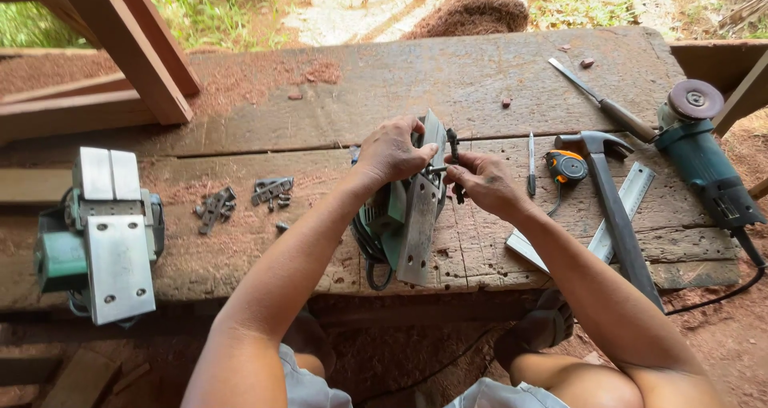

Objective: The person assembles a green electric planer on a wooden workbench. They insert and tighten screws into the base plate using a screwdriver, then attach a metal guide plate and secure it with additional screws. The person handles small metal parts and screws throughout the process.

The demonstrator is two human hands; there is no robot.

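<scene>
Left hand grips the upturned planer mid-tabletop, right hand pinches a small wrench at its blade bolt; best w/ planer steady & wrench seated square, prob.

Both hands together (fingers curled)

On a rough, weathered wooden workbench dusted with reddish sawdust, the person's left hand steadies a green electric planer with a grey metal base plate, tipped on its side. The right hand grips a small dark wrench set against the planer's upper end. Left of it lie small dark metal parts and a second green planer, upturned. To the right rest a hammer, a steel square, an orange tape measure and a teal angle grinder.
</scene>
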